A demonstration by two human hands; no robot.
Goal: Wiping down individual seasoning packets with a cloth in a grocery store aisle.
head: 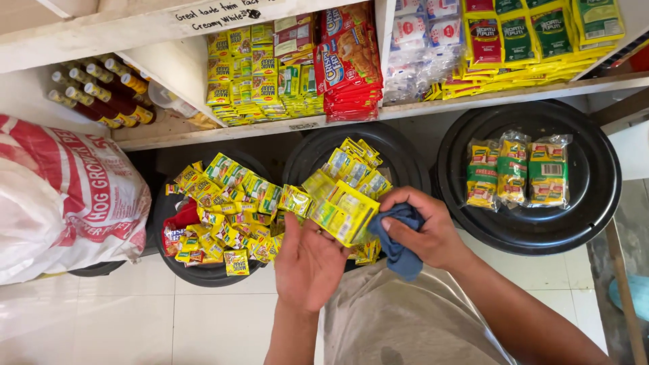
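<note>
My left hand (307,260) holds a strip of small yellow and green sachets (341,213) over the middle black lid (399,152). My right hand (422,230) grips a blue cloth (399,253) and presses it against the right end of that strip. More sachet strips (355,165) lie on the middle lid behind the held one. A loose pile of the same yellow sachets (226,209) covers the left black lid (203,274), just left of my left hand.
Three clear packs of green and yellow packets (514,169) lie on the right black lid (595,182). A white shelf (473,100) above holds sachets, red biscuit packs (348,64) and dark bottles (101,91). A large white and red sack (64,196) stands at left.
</note>
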